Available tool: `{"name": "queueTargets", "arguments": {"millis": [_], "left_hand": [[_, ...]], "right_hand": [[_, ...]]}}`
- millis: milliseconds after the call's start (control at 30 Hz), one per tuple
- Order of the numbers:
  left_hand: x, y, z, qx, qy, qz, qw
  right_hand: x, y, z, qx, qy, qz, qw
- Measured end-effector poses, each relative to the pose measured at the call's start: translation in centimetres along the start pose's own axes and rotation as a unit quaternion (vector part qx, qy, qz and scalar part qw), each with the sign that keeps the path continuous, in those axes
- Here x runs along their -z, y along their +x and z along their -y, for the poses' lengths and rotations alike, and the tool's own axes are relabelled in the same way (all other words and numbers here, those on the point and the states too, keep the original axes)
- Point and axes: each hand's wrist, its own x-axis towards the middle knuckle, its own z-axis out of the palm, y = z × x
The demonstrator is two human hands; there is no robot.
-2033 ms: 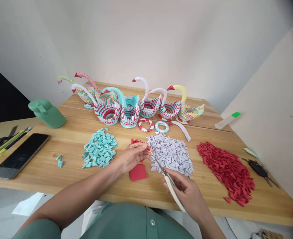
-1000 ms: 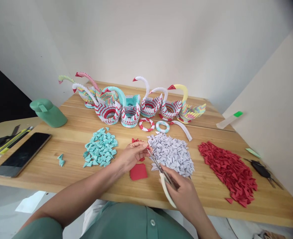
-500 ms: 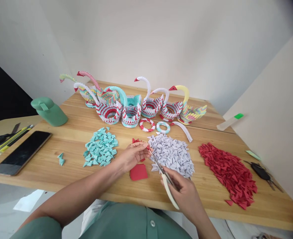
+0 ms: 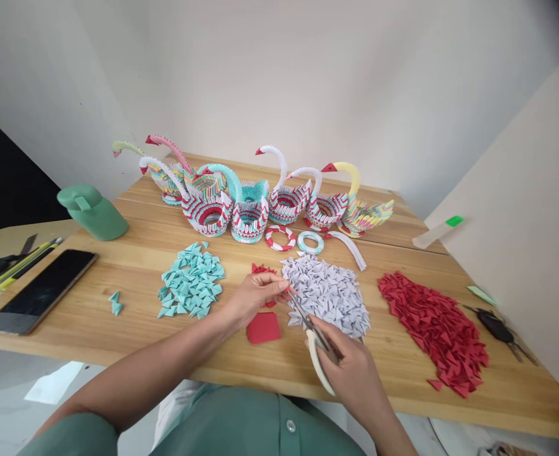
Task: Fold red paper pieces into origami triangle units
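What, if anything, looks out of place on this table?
Only slightly: two teal pieces lie between the teal pile and the phone, apart from both, like strays. I see no damage.

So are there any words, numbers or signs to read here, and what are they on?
None can be read.
The phone has a dark screen with no writing showing.
Any marks on the scissors, green bottle or yellow tools are too small to read.

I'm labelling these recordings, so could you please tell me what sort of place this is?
It looks like a papercraft workspace, perhaps at home or in a small studio: finished swans stand on a wooden table behind a pile of red folded pieces, and the right hand holds scissors.
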Motion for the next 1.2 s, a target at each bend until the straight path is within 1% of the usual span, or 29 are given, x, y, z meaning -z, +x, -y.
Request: {"name": "queueTargets", "arguments": {"millis": [67,133,233,333,433,700,1200], "left_hand": [[0.06,0.05,0.15,0.000,0.000,-0.013,1.000],[0.18,0.14,0.18,0.002,-0.025,-0.021,0.999],[0.44,0.32,-0.13,0.007,-0.074,-0.020,0.997],[0.67,0.47,-0.61,0.018,-0.104,-0.020,0.994],[0.76,0.49,-0.80,0.023,-0.120,-0.014,0.992],[0.57,0.28,-0.41,0.032,-0.120,0.014,0.992],[0.66,0.21,-0.64,0.030,-0.106,0.019,0.994]], "right_hand": [[-0.17,0.18,0.24,0.039,-0.027,-0.021,0.999],[-0.18,0.33,0.41,0.040,-0.026,-0.019,0.999],[0.15,0.28,0.39,-0.015,0.019,0.015,1.000],[0.49,0.00,0.15,-0.074,0.088,0.050,0.992],[0.45,-0.19,0.03,-0.097,0.137,0.060,0.984],[0.17,-0.09,0.03,-0.107,0.159,0.055,0.980],[-0.03,-0.10,-0.51,-0.098,0.147,0.059,0.982]]}}
